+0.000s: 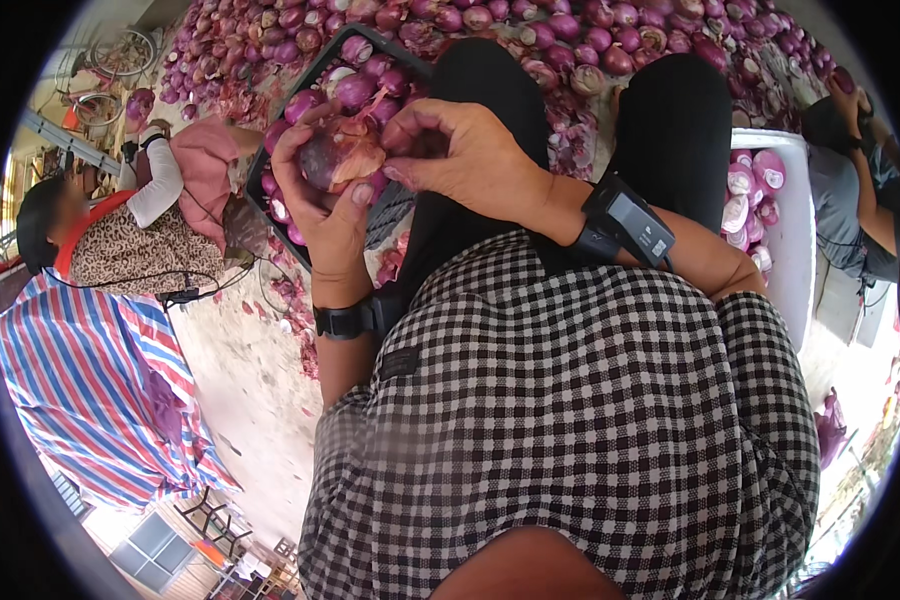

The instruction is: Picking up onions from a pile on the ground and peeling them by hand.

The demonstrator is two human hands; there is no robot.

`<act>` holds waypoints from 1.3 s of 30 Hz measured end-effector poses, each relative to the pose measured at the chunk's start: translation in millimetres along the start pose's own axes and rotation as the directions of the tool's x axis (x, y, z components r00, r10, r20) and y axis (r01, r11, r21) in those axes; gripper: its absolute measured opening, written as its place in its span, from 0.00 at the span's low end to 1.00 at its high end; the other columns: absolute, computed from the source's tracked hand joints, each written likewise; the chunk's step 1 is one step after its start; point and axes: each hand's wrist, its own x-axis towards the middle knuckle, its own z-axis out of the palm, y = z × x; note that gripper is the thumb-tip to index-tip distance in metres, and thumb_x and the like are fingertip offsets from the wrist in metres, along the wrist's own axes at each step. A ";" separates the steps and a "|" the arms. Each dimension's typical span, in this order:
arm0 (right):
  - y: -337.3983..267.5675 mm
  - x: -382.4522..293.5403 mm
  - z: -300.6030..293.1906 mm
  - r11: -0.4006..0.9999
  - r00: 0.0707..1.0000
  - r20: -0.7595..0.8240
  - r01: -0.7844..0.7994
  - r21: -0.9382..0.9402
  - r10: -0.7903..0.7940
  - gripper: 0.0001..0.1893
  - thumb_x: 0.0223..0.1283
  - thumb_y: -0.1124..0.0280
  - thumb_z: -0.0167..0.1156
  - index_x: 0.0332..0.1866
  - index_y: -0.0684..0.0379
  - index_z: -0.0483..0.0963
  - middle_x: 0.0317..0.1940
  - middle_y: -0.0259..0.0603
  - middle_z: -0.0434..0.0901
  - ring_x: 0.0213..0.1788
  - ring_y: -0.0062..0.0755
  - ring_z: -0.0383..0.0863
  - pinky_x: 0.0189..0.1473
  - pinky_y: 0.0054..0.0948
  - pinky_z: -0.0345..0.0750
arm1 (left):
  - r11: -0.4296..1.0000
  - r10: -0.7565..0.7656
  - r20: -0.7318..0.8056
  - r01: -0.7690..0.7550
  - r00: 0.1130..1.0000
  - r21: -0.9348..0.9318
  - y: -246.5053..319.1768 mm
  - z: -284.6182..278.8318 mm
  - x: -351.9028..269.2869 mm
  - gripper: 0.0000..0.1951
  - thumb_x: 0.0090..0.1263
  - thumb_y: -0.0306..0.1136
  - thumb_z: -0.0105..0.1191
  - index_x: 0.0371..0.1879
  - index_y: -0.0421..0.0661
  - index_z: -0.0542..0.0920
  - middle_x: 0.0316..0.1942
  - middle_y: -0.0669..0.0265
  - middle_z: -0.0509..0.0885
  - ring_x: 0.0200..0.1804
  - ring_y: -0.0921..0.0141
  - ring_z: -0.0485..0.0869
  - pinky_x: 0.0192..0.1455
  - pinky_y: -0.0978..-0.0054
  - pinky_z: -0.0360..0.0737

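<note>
My left hand (326, 217) holds a large red onion (334, 156) with loose, brownish dry skin, its fingers curled around the far side and the thumb on the near side. At the onion's right side is my right hand (450, 150), thumb and forefinger close together at its papery skin. Whether a bit of skin is pinched between them I cannot tell. Beneath the hands, a dark plastic crate (259, 176) holds many red onions (356, 91). Both wrists wear black straps, the right one with a small device.
A heap of red onions (592, 34) and shed skins (570, 135) covers the floor beyond my knees. At right, a white foam box (801, 225) holds peeled onions (754, 187). One person (142, 225) sits at left, another (847, 195) at right. Striped sheeting (105, 375) lies at lower left.
</note>
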 end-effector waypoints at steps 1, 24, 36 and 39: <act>0.5 0.0 -0.2 1.000 1.000 -0.002 -0.001 0.001 0.001 0.10 0.55 0.79 0.62 0.43 0.66 0.73 0.33 0.33 0.76 0.35 0.17 0.75 0.39 0.19 0.76 | 1.000 -0.002 0.002 0.002 1.000 0.000 -1.4 -0.3 0.1 0.36 0.49 0.38 0.69 0.57 0.48 0.63 0.57 0.55 0.68 0.60 0.61 0.69 0.62 0.64 0.68; 1.9 -2.6 -4.5 0.953 0.982 0.052 0.189 -0.237 -0.182 0.07 0.52 0.80 0.61 0.36 0.63 0.73 0.31 0.30 0.74 0.33 0.17 0.74 0.37 0.18 0.74 | 0.982 0.020 0.137 -0.045 0.990 0.185 -5.2 -5.8 0.7 0.35 0.48 0.35 0.70 0.55 0.46 0.65 0.57 0.56 0.67 0.57 0.65 0.70 0.61 0.68 0.68; 0.4 2.4 -10.4 0.769 0.874 0.097 0.468 -0.435 -0.476 0.16 0.47 0.76 0.65 0.44 0.62 0.71 0.36 0.41 0.73 0.38 0.34 0.79 0.39 0.29 0.79 | 0.995 -0.104 0.014 0.104 0.994 -0.005 -8.3 -0.5 -2.5 0.41 0.47 0.36 0.71 0.60 0.41 0.64 0.54 0.61 0.72 0.54 0.68 0.75 0.58 0.72 0.72; 1.6 1.7 -10.4 0.783 0.892 0.094 0.435 -0.445 -0.442 0.15 0.47 0.77 0.64 0.42 0.63 0.71 0.36 0.41 0.73 0.37 0.34 0.79 0.38 0.28 0.79 | 0.994 -0.100 0.032 0.098 0.995 0.058 -7.0 -2.6 -2.4 0.40 0.47 0.35 0.71 0.60 0.41 0.64 0.53 0.61 0.73 0.53 0.69 0.75 0.58 0.73 0.72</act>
